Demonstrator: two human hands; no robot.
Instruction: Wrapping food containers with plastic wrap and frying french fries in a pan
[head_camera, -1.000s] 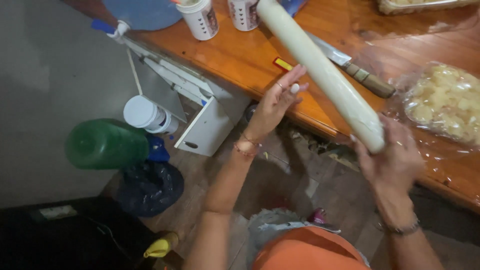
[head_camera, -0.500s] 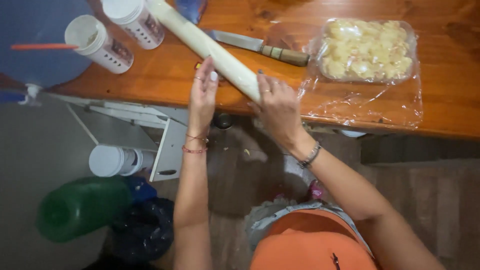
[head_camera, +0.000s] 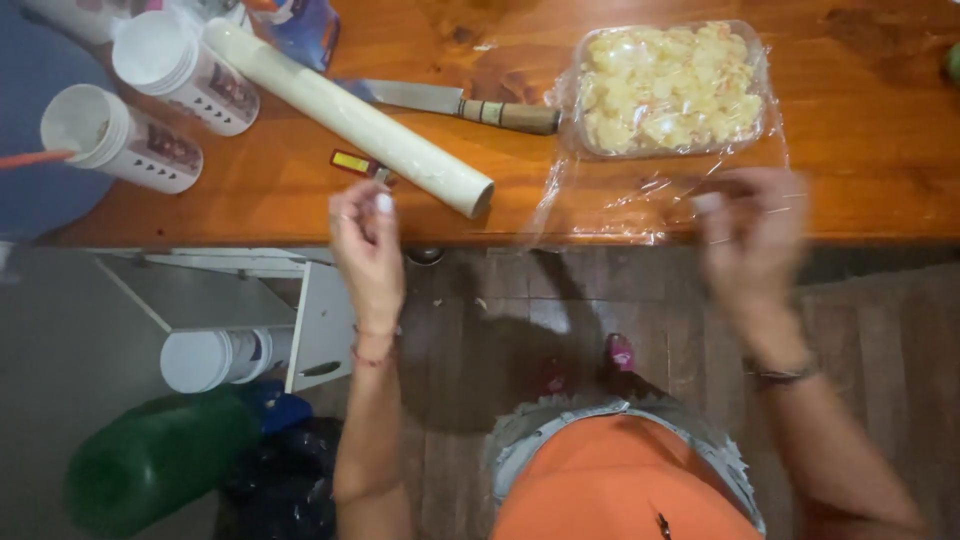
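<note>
A long cream roll of cling film (head_camera: 350, 115) lies diagonally on the wooden table (head_camera: 860, 120), free of both hands. My left hand (head_camera: 368, 250) hovers just below its near end, fingers loosely curled, holding nothing I can see. My right hand (head_camera: 752, 235) is blurred, over the loose clear film (head_camera: 620, 195) spread at the table's front edge; whether it pinches the film is unclear. A clear tray of pale yellow food (head_camera: 668, 88), covered with film, sits behind that hand.
A knife with a wooden handle (head_camera: 455, 103) lies behind the roll. A small yellow and red lighter (head_camera: 355, 164) sits by my left hand. Two white tubs (head_camera: 160, 95) lie at the table's left. Below are a white shelf (head_camera: 300, 320) and a green bottle (head_camera: 150, 465).
The roll has been set down on the table and both hands have let go of it. My right hand moved right toward the loose film in front of the tray.
</note>
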